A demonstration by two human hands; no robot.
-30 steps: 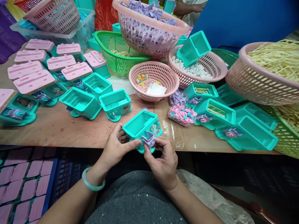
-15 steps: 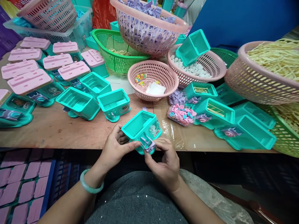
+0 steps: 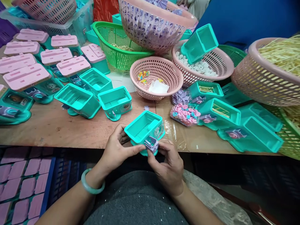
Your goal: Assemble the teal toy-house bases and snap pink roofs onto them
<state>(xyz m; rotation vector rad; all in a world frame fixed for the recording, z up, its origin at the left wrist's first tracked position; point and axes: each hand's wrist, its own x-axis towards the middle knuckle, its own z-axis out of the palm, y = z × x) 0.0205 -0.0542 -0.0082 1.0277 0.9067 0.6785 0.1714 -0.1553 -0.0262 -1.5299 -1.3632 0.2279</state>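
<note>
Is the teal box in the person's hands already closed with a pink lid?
No, the teal box held by both hands is open on top, with no pink lid.

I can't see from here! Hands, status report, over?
Left hand grips teal box. Right hand pinches purple piece at its front. Nothing blocking. Over.

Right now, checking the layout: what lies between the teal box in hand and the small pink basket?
Head view: only a small purple piece on bare table.
</note>
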